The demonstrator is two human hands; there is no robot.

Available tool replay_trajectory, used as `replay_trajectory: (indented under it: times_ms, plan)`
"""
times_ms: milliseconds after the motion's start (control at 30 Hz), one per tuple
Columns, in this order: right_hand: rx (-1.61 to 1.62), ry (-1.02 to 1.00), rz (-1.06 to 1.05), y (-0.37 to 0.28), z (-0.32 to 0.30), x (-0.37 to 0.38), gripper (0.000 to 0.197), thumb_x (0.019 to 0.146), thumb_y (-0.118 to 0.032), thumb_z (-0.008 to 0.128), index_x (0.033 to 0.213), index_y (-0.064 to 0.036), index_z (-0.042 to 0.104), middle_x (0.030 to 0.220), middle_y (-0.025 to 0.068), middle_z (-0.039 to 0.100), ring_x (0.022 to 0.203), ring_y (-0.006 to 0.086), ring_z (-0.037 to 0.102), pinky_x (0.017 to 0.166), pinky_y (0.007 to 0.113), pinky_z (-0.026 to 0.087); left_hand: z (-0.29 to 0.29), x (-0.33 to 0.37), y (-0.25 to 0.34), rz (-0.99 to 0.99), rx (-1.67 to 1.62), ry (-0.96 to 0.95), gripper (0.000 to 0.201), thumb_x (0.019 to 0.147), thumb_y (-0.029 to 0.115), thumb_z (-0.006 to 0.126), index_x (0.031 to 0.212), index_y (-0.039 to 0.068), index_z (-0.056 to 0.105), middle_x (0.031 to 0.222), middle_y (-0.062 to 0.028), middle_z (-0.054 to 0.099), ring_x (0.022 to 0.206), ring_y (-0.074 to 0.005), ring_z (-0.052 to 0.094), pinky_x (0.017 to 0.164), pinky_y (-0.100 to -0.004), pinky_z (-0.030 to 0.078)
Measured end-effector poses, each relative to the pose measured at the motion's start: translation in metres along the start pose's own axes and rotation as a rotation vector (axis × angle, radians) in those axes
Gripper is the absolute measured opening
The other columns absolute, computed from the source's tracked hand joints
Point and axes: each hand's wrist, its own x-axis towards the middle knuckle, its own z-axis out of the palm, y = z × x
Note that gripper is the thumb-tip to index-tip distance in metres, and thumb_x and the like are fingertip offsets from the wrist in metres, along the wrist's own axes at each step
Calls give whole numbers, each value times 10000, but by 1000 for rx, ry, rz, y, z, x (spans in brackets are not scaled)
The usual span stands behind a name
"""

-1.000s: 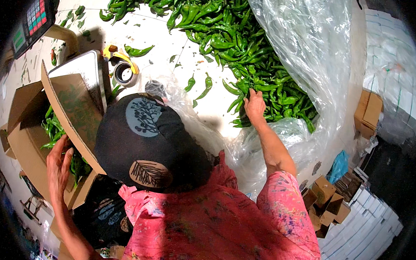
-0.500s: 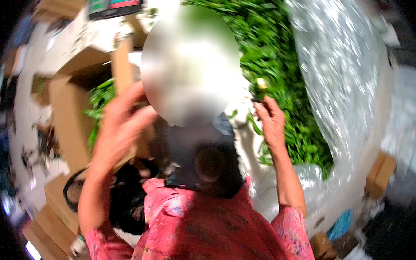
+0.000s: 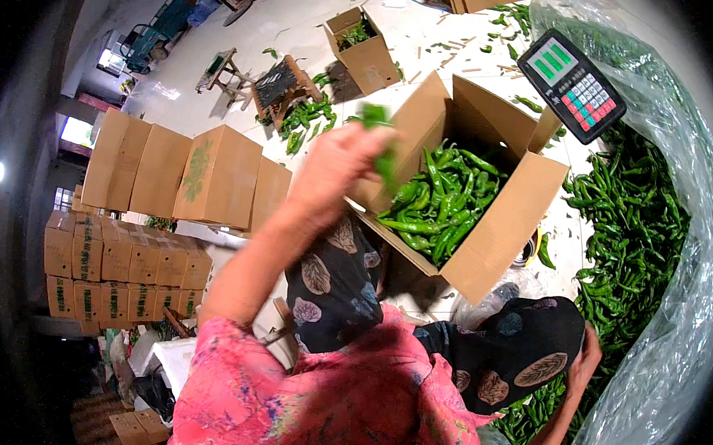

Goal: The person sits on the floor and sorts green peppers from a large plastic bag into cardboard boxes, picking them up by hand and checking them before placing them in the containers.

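Observation:
My left hand (image 3: 335, 169) is raised at the near left side of an open cardboard box (image 3: 496, 250). Its fingers are closed around a green chili pepper (image 3: 386, 155), blurred by motion. More long green peppers (image 3: 446, 199) lie heaped inside the box, which stands in front of my knees. Down at the right, my right hand (image 3: 586, 360) is beside my knee, next to a large pile of green peppers (image 3: 635, 213). Its fingers are mostly hidden along the leg, so whether they hold anything does not show.
A digital scale display (image 3: 572, 87) stands beyond the box. Clear plastic sheeting (image 3: 646, 391) borders the pile. A small stool (image 3: 283, 90) has peppers scattered around it, with a smaller carton (image 3: 365, 58) nearby. Large cartons (image 3: 218, 175) and stacked boxes (image 3: 129, 251) are at left.
The view has swung left, bringing the box and stacked cartons into sight. My left hand now has a pepper by the box; my right hand has dropped beside my knee.

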Motion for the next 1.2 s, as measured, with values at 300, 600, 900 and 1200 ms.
replay_trajectory:
  times_ms: [300, 600, 900, 1200]
  plan:
    - [-609, -63, 564, 169, 15, -173, 446, 932, -349, 567, 1250, -40, 612, 1124, 205, 664, 1009, 371, 638, 862, 439, 509, -197, 182, -165, -90, -15, 152, 187, 908, 234, 649, 992, 69, 618, 847, -40, 588, 712, -139, 521, 598, -255, 409]
    - [-813, -258, 928, 180, 46, -292, 260, 779, -182, 617, 1001, -61, 682, 1003, 193, 694, 942, 379, 673, 791, 477, 539, -90, 142, -104, 140, 192, -75, 426, 985, 214, 587, 1346, 0, 512, 1103, -49, 633, 852, -78, 583, 704, -178, 491]
    - [-780, -610, 1321, 173, 63, -429, 359, 829, -270, 582, 1087, -51, 700, 1106, 187, 686, 1076, 316, 652, 913, 398, 513, 49, 54, 7, 296, 605, -460, 397, 1010, 271, 512, 1336, 47, 551, 1274, -96, 591, 1168, -182, 553, 987, -322, 429]
    - [-613, 306, 746, 157, 69, -268, 779, 753, -334, 774, 1321, 66, 423, 1247, 277, 534, 1137, 427, 493, 977, 464, 412, 126, 15, -26, 296, 662, -666, 374, 991, 263, 565, 1253, -2, 599, 1085, -94, 658, 985, -161, 608, 891, -309, 479]
